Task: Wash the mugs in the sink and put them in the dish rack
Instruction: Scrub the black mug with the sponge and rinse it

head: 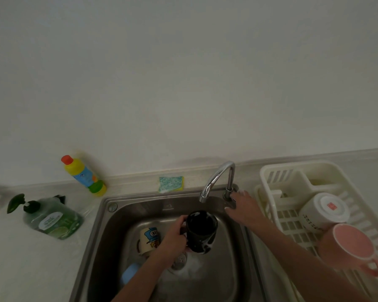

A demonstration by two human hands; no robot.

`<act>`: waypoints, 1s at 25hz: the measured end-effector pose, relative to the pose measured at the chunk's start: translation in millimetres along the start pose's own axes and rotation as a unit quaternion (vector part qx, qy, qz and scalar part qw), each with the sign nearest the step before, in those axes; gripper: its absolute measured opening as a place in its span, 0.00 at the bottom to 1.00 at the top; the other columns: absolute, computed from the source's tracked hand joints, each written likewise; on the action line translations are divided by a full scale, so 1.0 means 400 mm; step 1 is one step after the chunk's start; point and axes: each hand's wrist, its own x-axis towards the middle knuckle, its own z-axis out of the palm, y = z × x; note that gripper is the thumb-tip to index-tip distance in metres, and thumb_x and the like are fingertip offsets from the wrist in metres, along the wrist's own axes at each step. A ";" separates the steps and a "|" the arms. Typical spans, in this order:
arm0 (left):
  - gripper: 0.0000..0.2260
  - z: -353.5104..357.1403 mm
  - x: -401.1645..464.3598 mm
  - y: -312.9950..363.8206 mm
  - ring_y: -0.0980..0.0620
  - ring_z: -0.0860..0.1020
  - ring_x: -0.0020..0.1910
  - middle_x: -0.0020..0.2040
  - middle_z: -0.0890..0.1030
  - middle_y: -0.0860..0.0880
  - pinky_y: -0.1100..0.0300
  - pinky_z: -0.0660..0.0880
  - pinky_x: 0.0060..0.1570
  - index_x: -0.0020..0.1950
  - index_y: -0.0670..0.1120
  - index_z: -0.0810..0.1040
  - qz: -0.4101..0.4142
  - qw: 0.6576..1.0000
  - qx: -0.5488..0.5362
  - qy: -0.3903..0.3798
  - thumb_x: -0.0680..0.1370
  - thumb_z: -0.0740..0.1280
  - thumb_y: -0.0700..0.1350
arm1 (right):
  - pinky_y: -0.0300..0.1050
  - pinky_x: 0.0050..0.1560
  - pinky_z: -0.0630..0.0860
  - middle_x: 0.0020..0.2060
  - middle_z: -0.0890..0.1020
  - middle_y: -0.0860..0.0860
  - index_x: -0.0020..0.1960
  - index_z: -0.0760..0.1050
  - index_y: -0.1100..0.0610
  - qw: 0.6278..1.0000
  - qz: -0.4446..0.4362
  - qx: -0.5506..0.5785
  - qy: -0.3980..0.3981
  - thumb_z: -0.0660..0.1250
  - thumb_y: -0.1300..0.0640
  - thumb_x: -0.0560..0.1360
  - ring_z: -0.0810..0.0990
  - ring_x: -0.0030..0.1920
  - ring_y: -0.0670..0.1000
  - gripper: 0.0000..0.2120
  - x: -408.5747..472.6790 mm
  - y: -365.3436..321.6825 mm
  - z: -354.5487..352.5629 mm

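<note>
Black and streaked with suds, a mug (201, 231) is gripped at its handle by the left hand (174, 236) and held upright over the steel sink (100, 232), just below the faucet spout (216, 180). The right hand (241, 207) is laid with straight fingers against the faucet base at the sink's back rim. A cartoon mug (150, 237) and a blue mug (130, 273) lie in the basin's left half. On the table to the right, a white mug (323, 211) and a pink mug (350, 249) are set upside down in the dish rack (292, 173), whose far compartments are free.
</note>
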 end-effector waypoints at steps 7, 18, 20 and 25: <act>0.25 0.002 0.004 0.022 0.43 0.78 0.58 0.59 0.78 0.50 0.52 0.83 0.45 0.60 0.52 0.74 0.009 1.000 -0.017 0.008 0.77 0.55 0.25 | 0.42 0.67 0.67 0.67 0.72 0.51 0.73 0.66 0.50 0.983 -0.086 -0.012 -0.161 0.71 0.51 0.69 0.69 0.71 0.53 0.34 -0.021 0.007 0.027; 0.10 -0.007 0.035 0.000 0.47 0.80 0.48 0.50 0.78 0.42 0.50 0.82 0.44 0.50 0.43 0.70 0.044 0.981 0.186 0.039 0.76 0.59 0.29 | 0.32 0.60 0.73 0.61 0.76 0.37 0.71 0.63 0.44 0.959 -0.079 0.225 -0.152 0.82 0.47 0.56 0.76 0.62 0.41 0.48 -0.138 -0.123 0.060; 0.09 -0.020 0.037 -0.003 0.46 0.81 0.48 0.48 0.80 0.41 0.47 0.82 0.47 0.49 0.42 0.74 0.046 0.981 0.188 0.017 0.74 0.61 0.30 | 0.30 0.55 0.74 0.56 0.79 0.38 0.67 0.67 0.44 0.963 -0.084 0.221 -0.127 0.82 0.45 0.55 0.78 0.57 0.39 0.44 -0.146 -0.126 0.067; 0.16 -0.059 0.031 -0.003 0.42 0.81 0.49 0.46 0.82 0.40 0.48 0.79 0.55 0.56 0.44 0.81 0.025 0.993 0.101 -0.060 0.70 0.64 0.38 | 0.23 0.50 0.70 0.53 0.78 0.34 0.64 0.66 0.41 0.963 -0.103 0.235 -0.088 0.82 0.45 0.54 0.75 0.53 0.29 0.43 -0.139 -0.140 0.057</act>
